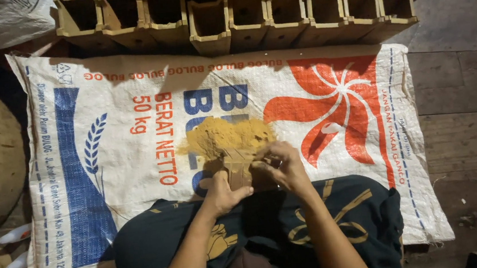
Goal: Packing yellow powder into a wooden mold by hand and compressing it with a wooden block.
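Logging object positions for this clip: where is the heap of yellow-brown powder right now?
In the head view, the powder heap sits mid-frame on the woven sack, just beyond the small brown mould that both hands hold, below the row of stacked moulds.

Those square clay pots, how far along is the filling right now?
Done: I cannot tell; the rows of square pots at the top look dark inside, contents unclear. In hand: one pot gripped by the left hand, the right hand at its rim. Left: a pile of yellowish powder remains on the woven sack.

Stacked wooden moulds (251, 12) beyond woven sack (109, 162)
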